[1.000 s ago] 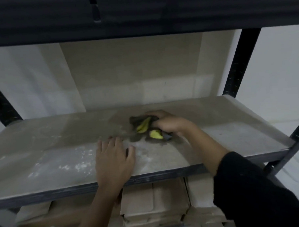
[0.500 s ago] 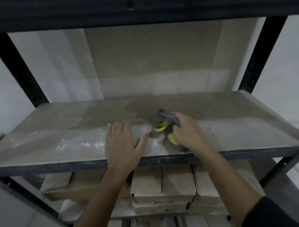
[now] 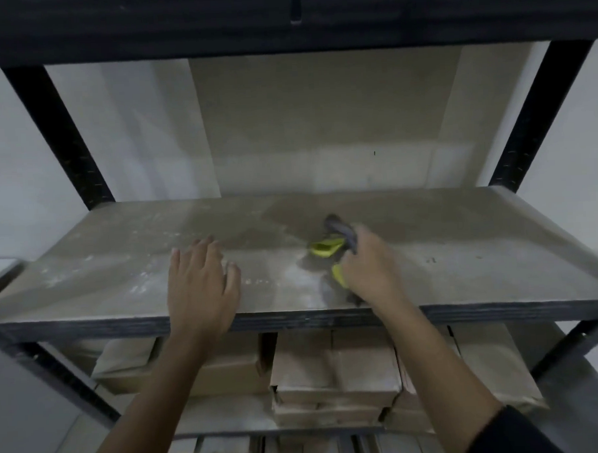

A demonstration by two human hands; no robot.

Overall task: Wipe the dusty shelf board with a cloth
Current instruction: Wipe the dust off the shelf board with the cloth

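The grey-and-yellow cloth [image 3: 336, 245] is held bunched in the curled fingers of the right hand [image 3: 369, 269] and pressed onto the shelf board [image 3: 479, 239], just right of the board's middle and towards its front edge. Compared with a second ago, the cloth has been drawn forward from deeper on the board. A darker, cleaner patch is seen behind the cloth, while pale dust is still spread to its left and in front of it. The left hand [image 3: 201, 285] is laid flat on the board, left of the cloth, fingers straight and slightly spread, as before. The wiping is judged under way, with the left half largely undone.
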